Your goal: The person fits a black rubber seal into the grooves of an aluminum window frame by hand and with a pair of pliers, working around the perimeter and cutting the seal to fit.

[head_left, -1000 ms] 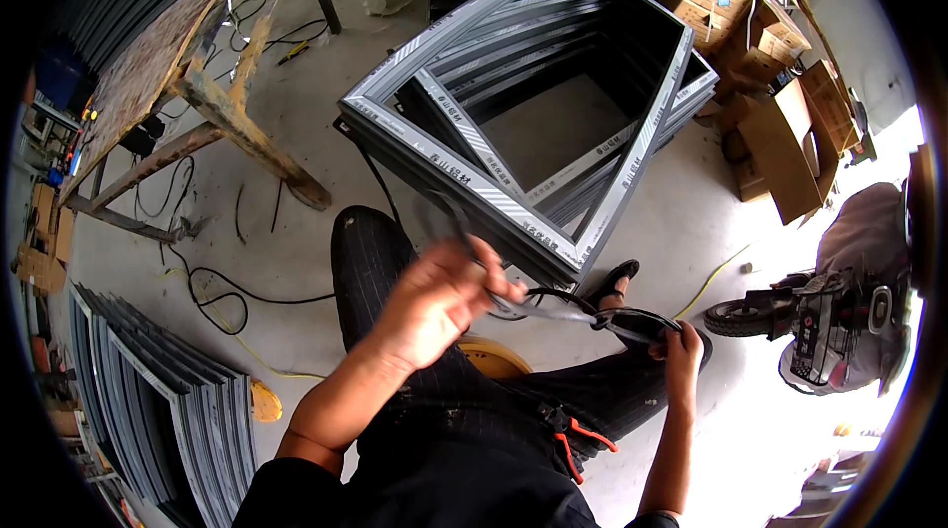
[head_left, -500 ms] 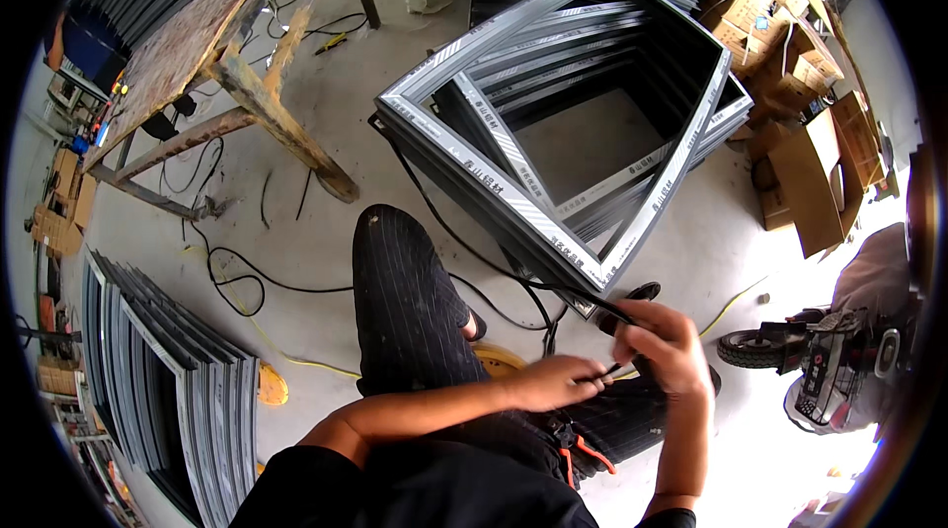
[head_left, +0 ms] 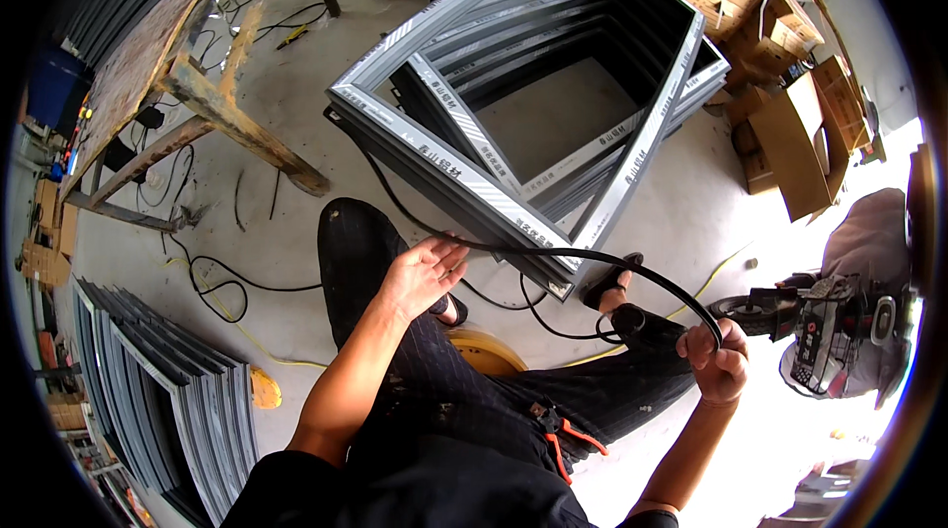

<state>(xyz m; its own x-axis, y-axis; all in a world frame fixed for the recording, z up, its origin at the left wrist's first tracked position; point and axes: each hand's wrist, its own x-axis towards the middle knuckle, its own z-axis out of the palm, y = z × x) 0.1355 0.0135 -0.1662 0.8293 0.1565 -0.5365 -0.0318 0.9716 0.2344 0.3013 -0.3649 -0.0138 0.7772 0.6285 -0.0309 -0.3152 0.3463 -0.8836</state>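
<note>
Strip (head_left: pixel 592 254), black, arcs past frame stack's (head_left: pixel 444 161) near edge; prob. light, bendy, best pinched across its width. R hand (head_left: pixel 716 362), near-right of stack, pinches it; L hand (head_left: pixel 420 279), nr stack's near edge, fingers loosely spread, contact unclear.

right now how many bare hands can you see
2: the right hand, gripping the black strip, right of centre; the left hand, open at the strip, left of centre.

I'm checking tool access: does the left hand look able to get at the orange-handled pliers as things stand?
Probably yes: the left hand is open beside the black strip, and the orange-handled pliers lie uncovered, with nothing seen blocking the way.
</note>
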